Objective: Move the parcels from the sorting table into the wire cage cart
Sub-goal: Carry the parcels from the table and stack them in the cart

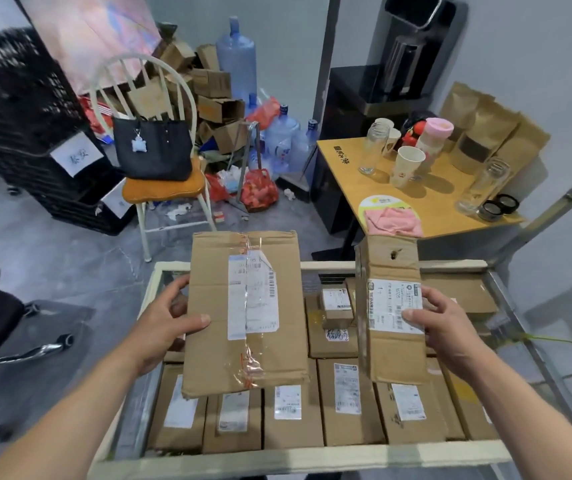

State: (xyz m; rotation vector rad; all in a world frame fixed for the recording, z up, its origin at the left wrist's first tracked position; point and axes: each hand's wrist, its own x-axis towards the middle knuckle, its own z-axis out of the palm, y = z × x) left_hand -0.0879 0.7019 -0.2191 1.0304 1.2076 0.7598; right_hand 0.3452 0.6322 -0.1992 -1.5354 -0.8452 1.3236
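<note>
Above a metal-framed cart [315, 460] packed with labelled cardboard parcels [345, 407], a person holds two more. Their left hand [165, 322] grips a wide flat box [243, 313] by its left edge, thumb on top. Their right hand [445, 323] pinches a narrow tall box [390, 313], thumb on its label.

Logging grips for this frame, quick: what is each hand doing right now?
Left hand: grips the wide flat parcel by its left edge.
Right hand: grips the narrow parcel by its right side.
</note>
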